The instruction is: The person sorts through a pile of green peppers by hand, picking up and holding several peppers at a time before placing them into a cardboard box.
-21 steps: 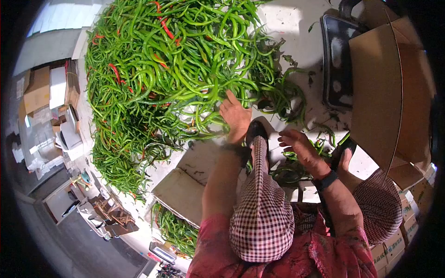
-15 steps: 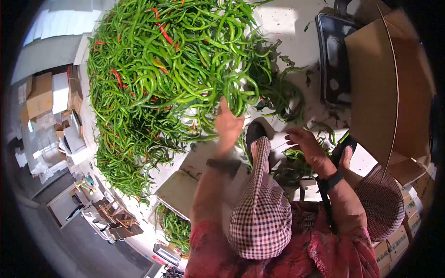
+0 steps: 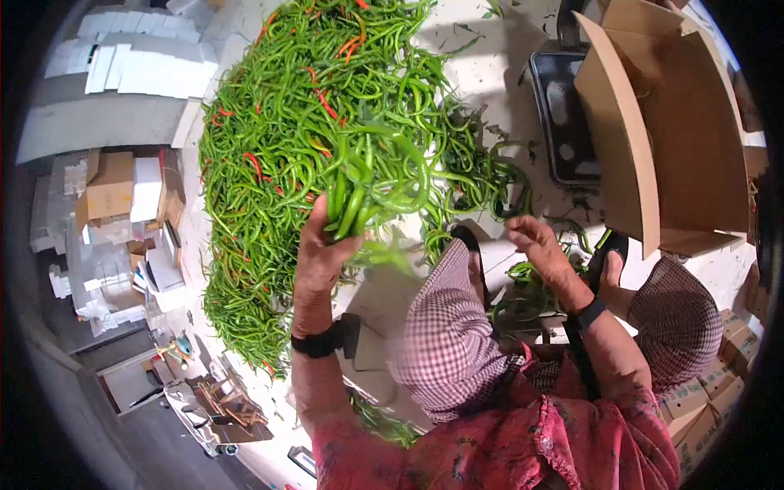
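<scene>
My left hand (image 3: 322,257) is closed around a bunch of long green chili peppers (image 3: 355,184), held up in front of a large pile of chilies (image 3: 269,122). Their tips fan out to the upper right, and some blurred green chilies (image 3: 384,255) show just below the bunch. Mostly green, the pile has a few red chilies (image 3: 325,104) scattered through it. My right hand (image 3: 541,249) hovers near my shoes with its fingers loosely bent and slightly apart; I see nothing in it. Below it lies a small heap of green chilies (image 3: 523,282).
An open cardboard box (image 3: 616,131) stands at the right, beside a dark tray (image 3: 563,122). Darker chilies and leaf bits (image 3: 490,175) lie between the pile and the tray. Stacked cartons (image 3: 694,408) are at the lower right; more boxes (image 3: 110,188) stand at the left.
My left hand has moved left and lifted a bunch of green chilies from the edge of the pile. My right hand stays in nearly the same place. The view has shifted slightly.
</scene>
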A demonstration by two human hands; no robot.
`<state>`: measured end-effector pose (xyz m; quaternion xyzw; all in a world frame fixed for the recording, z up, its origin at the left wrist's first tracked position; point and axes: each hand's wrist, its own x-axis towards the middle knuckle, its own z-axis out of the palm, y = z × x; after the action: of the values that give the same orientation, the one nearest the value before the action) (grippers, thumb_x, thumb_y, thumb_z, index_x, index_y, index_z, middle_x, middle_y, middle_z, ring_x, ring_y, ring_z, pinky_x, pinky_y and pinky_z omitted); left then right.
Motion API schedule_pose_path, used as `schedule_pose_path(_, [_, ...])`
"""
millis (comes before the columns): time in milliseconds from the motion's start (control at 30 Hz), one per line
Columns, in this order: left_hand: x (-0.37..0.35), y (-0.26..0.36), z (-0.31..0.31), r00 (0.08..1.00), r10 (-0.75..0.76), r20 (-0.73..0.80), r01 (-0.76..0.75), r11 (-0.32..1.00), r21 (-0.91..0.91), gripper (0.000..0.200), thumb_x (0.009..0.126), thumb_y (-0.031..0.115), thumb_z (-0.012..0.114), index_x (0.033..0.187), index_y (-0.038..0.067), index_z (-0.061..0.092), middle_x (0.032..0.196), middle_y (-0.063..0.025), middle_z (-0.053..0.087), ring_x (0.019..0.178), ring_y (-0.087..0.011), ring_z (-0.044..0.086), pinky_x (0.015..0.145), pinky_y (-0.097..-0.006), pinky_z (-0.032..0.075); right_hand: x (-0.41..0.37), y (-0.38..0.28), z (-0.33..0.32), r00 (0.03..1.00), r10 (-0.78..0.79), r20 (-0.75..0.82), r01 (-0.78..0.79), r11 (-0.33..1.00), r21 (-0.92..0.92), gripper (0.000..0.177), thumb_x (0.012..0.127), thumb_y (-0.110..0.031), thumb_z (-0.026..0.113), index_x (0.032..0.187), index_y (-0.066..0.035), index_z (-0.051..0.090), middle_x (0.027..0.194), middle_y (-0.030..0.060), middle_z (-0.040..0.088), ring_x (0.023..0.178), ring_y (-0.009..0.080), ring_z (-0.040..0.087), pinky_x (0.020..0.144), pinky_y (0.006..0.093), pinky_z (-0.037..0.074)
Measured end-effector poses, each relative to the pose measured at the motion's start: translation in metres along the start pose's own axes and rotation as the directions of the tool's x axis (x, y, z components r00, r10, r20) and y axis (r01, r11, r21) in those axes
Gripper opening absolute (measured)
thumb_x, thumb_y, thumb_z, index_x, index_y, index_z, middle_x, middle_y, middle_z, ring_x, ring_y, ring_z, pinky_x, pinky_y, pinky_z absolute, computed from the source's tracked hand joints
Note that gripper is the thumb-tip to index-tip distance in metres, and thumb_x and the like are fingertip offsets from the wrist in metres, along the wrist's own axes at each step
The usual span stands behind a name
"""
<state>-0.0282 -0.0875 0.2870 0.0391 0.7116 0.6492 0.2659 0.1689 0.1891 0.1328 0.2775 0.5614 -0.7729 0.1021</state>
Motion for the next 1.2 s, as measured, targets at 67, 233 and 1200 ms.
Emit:
schedule_pose_path(67, [-0.012, 0.033, 0.007, 0.997, 0.060, 0.048, -0.061, 0.998, 0.020, 0.081, 0.065, 0.003, 0.074, 0.138, 0.000, 0.039, 0.113, -0.0072, 0.060, 0.094, -0.0201, 0.063, 0.084, -0.0364, 0.053, -0.003, -0.044, 0.005, 0.996, -0.086, 0.004, 0.085, 0.993, 0.078, 0.026, 0.091, -0.019, 0.059, 0.111, -0.002, 0.059, 0.099, 0.0007, 0.061, 0.090, 0.0105, 0.055, 0.081, 0.0262, 0.045])
schedule_pose_path(233, [-0.035, 0.095, 0.035, 0.974, 0.161, 0.162, -0.184, 0.973, 0.141, 0.083, 0.067, 0.002, 0.073, 0.140, -0.001, 0.034, 0.118, -0.0072, 0.057, 0.102, -0.0183, 0.059, 0.090, -0.0335, 0.049, -0.048, -0.156, 0.033, 0.952, -0.245, 0.186, 0.223, 0.966, 0.130, 0.040, 0.093, -0.030, 0.059, 0.122, -0.003, 0.056, 0.113, 0.0051, 0.063, 0.100, 0.0117, 0.058, 0.084, 0.0295, 0.046])
schedule_pose_path(1200, [-0.125, 0.018, 0.180, 0.994, 0.011, 0.112, 0.000, 0.995, -0.100, 0.069, 0.075, -0.016, 0.059, 0.138, -0.001, 0.035, 0.120, -0.0115, 0.057, 0.105, -0.0204, 0.061, 0.090, -0.0315, 0.049, -0.155, -0.158, -0.017, 0.727, -0.643, -0.239, 0.641, 0.761, -0.097, 0.027, 0.096, -0.015, 0.054, 0.118, 0.000, 0.058, 0.083, 0.0026, 0.064, 0.078, 0.0085, 0.060, 0.066, 0.0235, 0.048])
